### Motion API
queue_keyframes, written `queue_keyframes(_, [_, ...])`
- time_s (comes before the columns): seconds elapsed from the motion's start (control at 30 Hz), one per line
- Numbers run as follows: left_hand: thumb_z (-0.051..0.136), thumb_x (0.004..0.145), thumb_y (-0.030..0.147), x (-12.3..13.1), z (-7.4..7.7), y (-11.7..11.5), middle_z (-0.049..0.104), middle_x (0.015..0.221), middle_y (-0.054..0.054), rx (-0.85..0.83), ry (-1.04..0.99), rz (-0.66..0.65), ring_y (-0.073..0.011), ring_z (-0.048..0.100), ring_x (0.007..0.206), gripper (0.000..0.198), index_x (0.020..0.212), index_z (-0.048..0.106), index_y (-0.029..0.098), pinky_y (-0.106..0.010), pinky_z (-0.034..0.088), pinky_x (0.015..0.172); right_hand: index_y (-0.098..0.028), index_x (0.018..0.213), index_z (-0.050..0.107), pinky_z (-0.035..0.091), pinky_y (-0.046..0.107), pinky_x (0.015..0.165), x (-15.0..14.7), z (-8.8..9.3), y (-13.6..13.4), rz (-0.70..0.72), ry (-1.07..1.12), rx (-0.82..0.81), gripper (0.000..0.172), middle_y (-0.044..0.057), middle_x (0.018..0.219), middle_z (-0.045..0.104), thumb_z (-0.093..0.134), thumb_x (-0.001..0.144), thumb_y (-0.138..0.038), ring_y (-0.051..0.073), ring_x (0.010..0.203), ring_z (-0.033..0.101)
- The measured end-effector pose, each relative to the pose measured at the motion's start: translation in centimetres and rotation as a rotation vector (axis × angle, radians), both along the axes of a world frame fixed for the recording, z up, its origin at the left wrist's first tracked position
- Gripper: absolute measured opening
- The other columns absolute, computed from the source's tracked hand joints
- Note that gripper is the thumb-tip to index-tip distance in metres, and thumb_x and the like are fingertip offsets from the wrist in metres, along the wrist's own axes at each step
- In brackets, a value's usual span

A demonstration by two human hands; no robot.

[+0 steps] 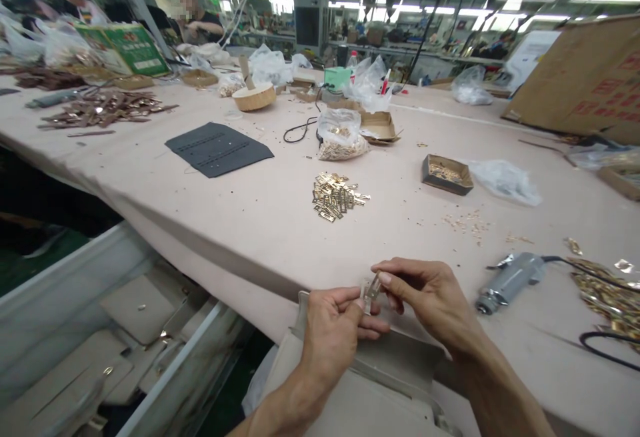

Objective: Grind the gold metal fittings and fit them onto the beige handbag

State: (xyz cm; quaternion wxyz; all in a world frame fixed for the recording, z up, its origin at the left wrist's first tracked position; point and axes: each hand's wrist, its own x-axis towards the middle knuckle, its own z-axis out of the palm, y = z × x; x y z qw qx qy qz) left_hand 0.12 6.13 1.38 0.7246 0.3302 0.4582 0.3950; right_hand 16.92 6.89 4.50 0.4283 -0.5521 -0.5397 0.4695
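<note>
My left hand (330, 330) is closed, its thumb and index finger pinching the end of a small beige strap (367, 295). In a fingertip pinch, my right hand (433, 293) has a small gold metal fitting (375, 283) against that strap. Whether the fitting is around the strap or only touching it, I cannot tell. Below both hands a beige bag (380, 393) rests at the table's front edge, partly hidden by my forearms. A pile of flat gold metal fittings (335, 195) lies on the table (270, 223) beyond my hands.
Right of my hand lies a grey power screwdriver (510, 283) with a black cable, near more gold fittings (603, 293). A small box of parts (447, 174) and a filled plastic bag (343, 135) stand farther back. At lower left, a white bin (173, 373) holds beige bags.
</note>
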Motion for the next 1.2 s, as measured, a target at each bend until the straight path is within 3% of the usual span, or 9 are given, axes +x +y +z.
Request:
queue_keyframes(0.23, [0.063,0.087,0.03,-0.5,0.4,-0.3,0.075,0.089,-0.013,0.073,-0.033,-0.07,-0.0231,0.077,0.072,0.028,0.097,0.078,0.008,-0.027,0.061,0.064,-0.017,0.091,0.078,0.051,0.028,0.055,-1.1,-0.4,-0.2,0.018,-0.017,0.052,0.029,0.005,0.07,0.067,0.075,0.085,-0.045,0.015,0.058,0.06])
queue_keyframes(0.53, [0.058,0.085,0.024,-0.9,0.2,-0.3,0.075,0.094,-0.014,0.055,-0.071,-0.105,-0.0227,0.077,0.074,0.03,0.1,0.078,0.008,-0.026,0.061,0.065,-0.016,0.095,0.08,0.048,0.027,0.053,-0.8,-0.8,-0.1,0.043,0.002,0.002,0.032,0.004,0.071,0.065,0.077,0.083,-0.045,0.014,0.057,0.057])
queue_keyframes(0.9, [0.063,0.084,0.024,-0.9,0.0,-0.1,0.077,0.095,-0.018,0.008,-0.123,-0.063,-0.0237,0.077,0.071,0.029,0.098,0.079,0.005,-0.027,0.062,0.063,-0.018,0.097,0.081,0.047,0.024,0.051,-0.9,-0.6,0.2,0.098,0.065,-0.009,0.027,0.003,0.075,0.062,0.077,0.085,-0.041,0.011,0.058,0.057])
queue_keyframes(1.2, [0.064,0.079,0.021,-0.8,0.2,0.0,0.078,0.093,-0.021,-0.054,-0.148,-0.03,-0.0253,0.077,0.069,0.028,0.094,0.078,0.002,-0.028,0.061,0.06,-0.019,0.1,0.08,0.045,0.025,0.053,-0.2,-1.6,0.1,0.125,0.094,0.005,0.026,0.004,0.077,0.064,0.077,0.086,-0.039,0.011,0.06,0.055])
